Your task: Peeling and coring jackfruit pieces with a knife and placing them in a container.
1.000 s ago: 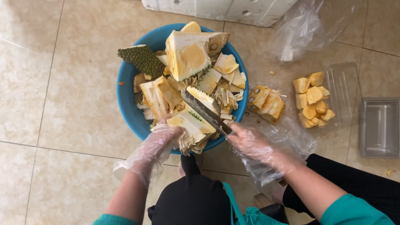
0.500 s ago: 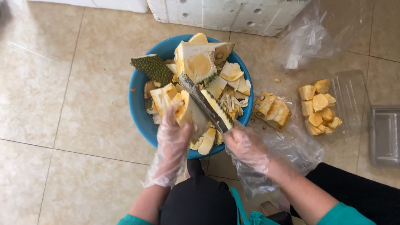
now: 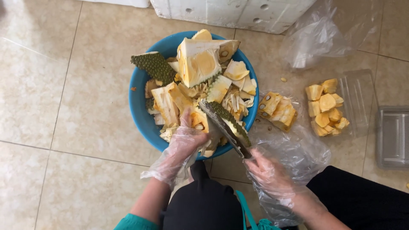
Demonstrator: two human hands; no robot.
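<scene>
The person's left hand, in a thin clear glove, holds a yellow jackfruit piece at the near side of the blue bowl. The fingers are curled around the piece from the left, and the fruit sits just above and to the right of them. The right hand, also in a clear glove, is closed around the handle of a knife. The blade points up and left, and it lies right beside the held piece, with a strip of green bumpy rind along its right edge.

There is one blue bowl on the tiled floor, and it is full of cut jackfruit. One big wedge stands at the back of the bowl. One piece with dark green spiky skin lies at the left side.

To the right of the bowl, one small pile of yellow fruit with seeds lies on a clear plastic sheet. Further right, one clear tray holds yellow fruit pods, about nine of them. One empty-looking clear tray sits at the right edge. One crumpled plastic bag lies near a white foam box at the top.
</scene>
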